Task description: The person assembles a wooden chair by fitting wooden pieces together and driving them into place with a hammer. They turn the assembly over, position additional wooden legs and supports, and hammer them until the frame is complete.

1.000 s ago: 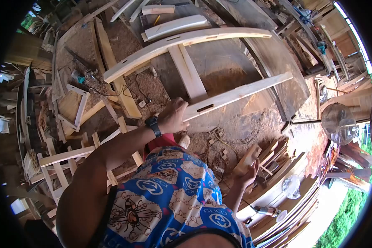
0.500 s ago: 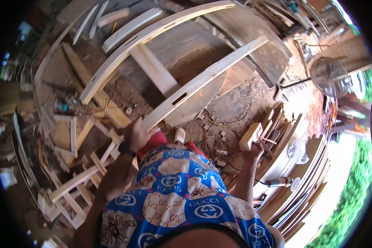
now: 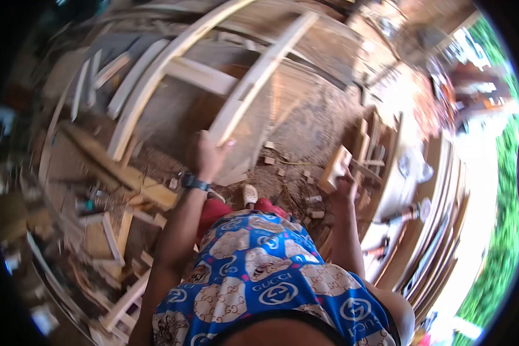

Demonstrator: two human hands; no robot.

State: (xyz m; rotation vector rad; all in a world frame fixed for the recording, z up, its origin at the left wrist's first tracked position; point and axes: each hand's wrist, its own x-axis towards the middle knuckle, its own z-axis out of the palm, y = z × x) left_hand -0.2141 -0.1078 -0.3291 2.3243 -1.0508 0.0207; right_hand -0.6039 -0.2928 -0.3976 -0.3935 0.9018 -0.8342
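Observation:
My left hand (image 3: 211,157), with a dark watch at its wrist, is closed around the near end of a pale wooden rail (image 3: 258,81). That rail has a slot cut in it and belongs to a ladder-like wooden frame; a crosspiece (image 3: 200,76) joins it to a second, longer rail (image 3: 155,75). On the right, my right hand (image 3: 345,187) grips a short, thick wooden block (image 3: 334,168), held apart from the frame. Blur hides exactly how the fingers sit on the block.
Wood shavings and small offcuts (image 3: 269,153) litter the ground ahead of my feet. Stacked boards (image 3: 432,242) line the right side, with a power tool (image 3: 406,213) lying on them. Loose timber pieces (image 3: 112,236) are piled at left. Several planks (image 3: 135,81) lie beyond the frame.
The view has turned, and the frame appears farther left and steeper. My left hand has moved up and forward with the rail end. The block is still in my right hand, now tilted differently.

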